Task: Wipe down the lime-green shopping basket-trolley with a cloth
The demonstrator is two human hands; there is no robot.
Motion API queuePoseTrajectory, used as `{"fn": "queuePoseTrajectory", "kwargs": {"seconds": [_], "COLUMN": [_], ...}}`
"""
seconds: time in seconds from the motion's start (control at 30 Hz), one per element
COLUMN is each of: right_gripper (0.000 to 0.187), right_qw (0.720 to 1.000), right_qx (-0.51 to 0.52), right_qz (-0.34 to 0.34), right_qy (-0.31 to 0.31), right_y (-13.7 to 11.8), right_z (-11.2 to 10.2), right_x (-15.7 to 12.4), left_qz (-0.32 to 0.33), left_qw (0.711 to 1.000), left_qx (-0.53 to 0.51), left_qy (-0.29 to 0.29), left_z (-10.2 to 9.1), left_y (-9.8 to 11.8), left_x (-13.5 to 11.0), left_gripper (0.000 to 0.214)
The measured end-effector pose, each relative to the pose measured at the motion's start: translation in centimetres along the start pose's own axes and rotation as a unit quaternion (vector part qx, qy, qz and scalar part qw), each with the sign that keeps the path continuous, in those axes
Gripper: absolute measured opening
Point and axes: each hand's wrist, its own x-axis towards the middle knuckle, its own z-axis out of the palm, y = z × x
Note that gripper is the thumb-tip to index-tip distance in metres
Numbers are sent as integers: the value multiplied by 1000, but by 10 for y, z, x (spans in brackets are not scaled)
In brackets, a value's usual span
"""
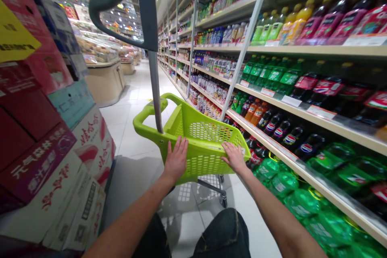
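Observation:
In front of me stands a lime-green shopping cart (pixel 208 167) with a perforated plastic basket, seen from its side. My left hand (pixel 176 160) is on the near rim close to the handle end, its fingers reaching up over the edge. Farther right, my right hand (pixel 234 156) holds the same rim by the corner, fingers over the top and thumb on the outer wall. A metal pole (pixel 156 92) rises from the cart's left end and carries a dark grey looped piece (pixel 148 12). Through the basket's holes and over its rim, no goods show inside.
Shelves (pixel 317 50) of bottled drinks line the right side, with large green bottles (pixel 302 203) low beside the cart. Stacked drink cartons (pixel 45 161) stand close on the left. A tiled aisle (pixel 145 78) runs ahead past a display counter (pixel 105 82).

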Motion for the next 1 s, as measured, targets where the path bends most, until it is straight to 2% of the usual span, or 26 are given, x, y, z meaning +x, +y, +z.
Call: {"fn": "queuePoseTrajectory", "kwargs": {"seconds": [0.07,0.17,0.33,0.4,0.5,0.6,0.7,0.83,0.9,1.0], "right_gripper": [47,44,39,38,40,43,46,45,43,41], "right_qw": [1000,996,986,972,933,899,912,929,936,958], "right_qx": [-1,3,81,107,143,196,208,172,156,148], "right_qz": [16,82,125,171,263,315,286,269,244,158], "right_qy": [0,32,76,117,197,233,211,189,199,188], "right_y": [14,40,73,75,68,61,57,45,26,-9], "right_z": [2,8,15,12,3,-5,0,17,23,23], "right_x": [-10,-30,-58,-59,-52,-40,-32,-27,-20,-2], "left_qz": [-3,0,-10,-14,-9,-10,-14,-15,-18,-20], "left_qw": [1000,1000,1000,1000,1000,1000,1000,1000,1000,1000], "left_qx": [0,0,-4,-6,-8,-6,0,0,-3,-8], "left_qy": [-3,-7,-8,-9,-7,-3,-3,-6,-7,-7], "left_z": [-1,-2,-2,-2,-2,-2,-1,0,-1,-4], "left_y": [-1,0,5,8,11,12,12,13,14,14], "left_x": [-1,-2,-2,-1,0,0,-1,0,2,4], "left_gripper": [60,60,60,61,61,61,61,62,62,62]}}
